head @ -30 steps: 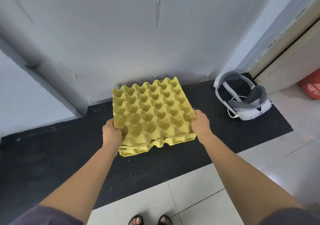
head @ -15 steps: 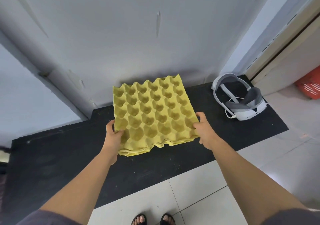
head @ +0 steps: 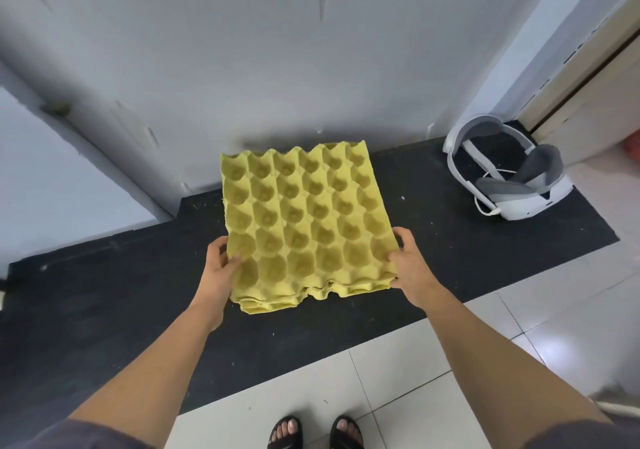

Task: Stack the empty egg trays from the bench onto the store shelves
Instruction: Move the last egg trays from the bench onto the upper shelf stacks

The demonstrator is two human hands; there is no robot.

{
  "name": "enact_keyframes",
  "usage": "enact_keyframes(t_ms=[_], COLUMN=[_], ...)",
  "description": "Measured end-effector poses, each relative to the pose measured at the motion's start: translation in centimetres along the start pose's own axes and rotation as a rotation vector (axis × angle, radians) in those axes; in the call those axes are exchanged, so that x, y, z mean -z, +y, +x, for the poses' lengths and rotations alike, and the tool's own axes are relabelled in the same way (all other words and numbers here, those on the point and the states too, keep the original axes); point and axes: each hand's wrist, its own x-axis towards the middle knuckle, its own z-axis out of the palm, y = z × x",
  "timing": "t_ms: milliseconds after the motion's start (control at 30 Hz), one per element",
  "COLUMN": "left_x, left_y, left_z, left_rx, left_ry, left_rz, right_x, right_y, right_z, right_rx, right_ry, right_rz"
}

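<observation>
Over black bench (head: 104, 292), arms outstretched, left hand (head: 218, 270) and right hand (head: 412, 270) pinching egg trays (head: 304, 220) by sides

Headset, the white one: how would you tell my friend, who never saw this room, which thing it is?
Look at the black surface running along the foot of the grey wall. At its right end lies the headset. It is white with grey padding and a curved strap, unlike the bumpy yellow egg trays that the left hand and right hand hold.
</observation>
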Motion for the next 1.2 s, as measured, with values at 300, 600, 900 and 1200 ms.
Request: enact_keyframes(t_ms=[300,600,900,1200], left_x=[-1.1,0.8,4.9,11.3], left_y=[1.3,13.1,23.5,26.8], left_z=[-0.9,-6.3,-15.8,-31.9], left_rx=[-0.089,-0.168,-0.321,-0.512], left_ry=[0.092,0.094,0.128,0.226], left_rz=[0.04,0.086,0.07,0.01], right_x=[0.1,1.6,2.4,1.4], right_y=[-1.2,-11.4,-20.7,-21.7], right_z=[-1.3,-9.9,-21.0,-34.5], right_rx=[0.115,0.241,0.477,0.747], right_ry=[0.085,0.202,0.293,0.313], right_rz=[-0.022,-0.092,-0.192,-0.108])
